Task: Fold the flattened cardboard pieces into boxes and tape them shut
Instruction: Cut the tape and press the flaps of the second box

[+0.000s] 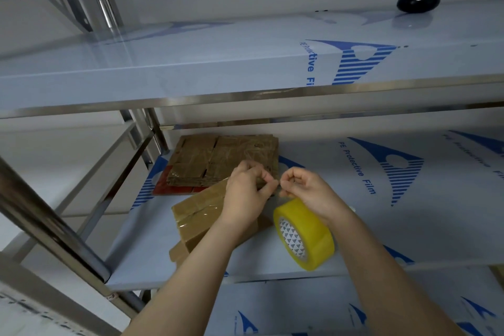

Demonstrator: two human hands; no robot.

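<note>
A tape strand (278, 191) off the tape roll (306, 236) is pinched by the left hand (245, 191) and right hand (306, 189) above the box (197, 217) lying on the shelf (368, 237); if slackened, it may be stuck to itself.

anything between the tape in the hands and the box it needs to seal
Nothing visible stands between them. The left hand and right hand pinch the tape strip over the far end of the box, whose top lies partly under the left hand and forearm. The tape roll is beside the box, not on it.
</note>
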